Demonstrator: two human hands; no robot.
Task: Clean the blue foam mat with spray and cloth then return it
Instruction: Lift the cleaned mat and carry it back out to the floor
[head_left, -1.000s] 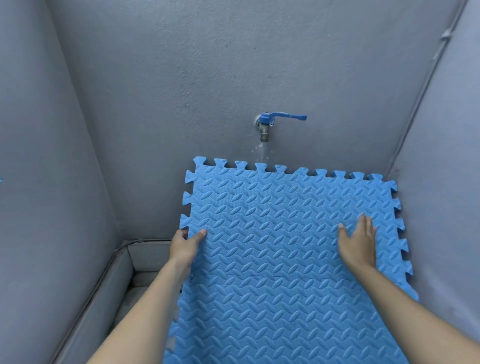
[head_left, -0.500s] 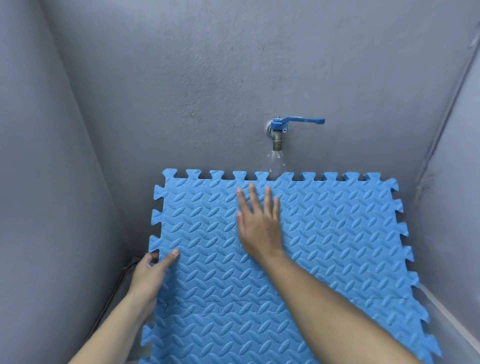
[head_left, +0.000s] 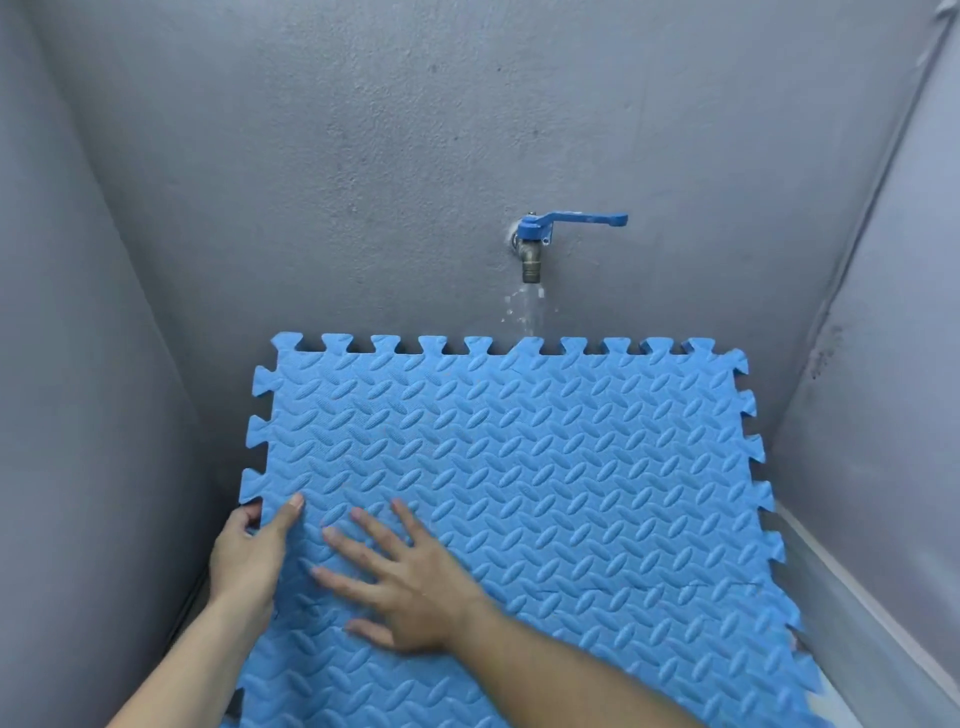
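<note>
In the head view, the mat (head_left: 519, 493) leans tilted in a grey walled corner, its top edge just below the tap (head_left: 532, 244). Water (head_left: 527, 306) runs from the tap down to that top edge. The left hand (head_left: 249, 556) holds the left edge of the mat, thumb on the front and fingers curled behind it. The right hand (head_left: 400, 587) lies flat on the lower left part of the mat, fingers spread wide, holding nothing. No spray and no cloth are in view.

I judge the step in hand is rinsing and rubbing the surface under the water. The next move probably calls for sweeping the flat palm over other parts while the left hand keeps the mat steady, because the foam bends easily.
</note>
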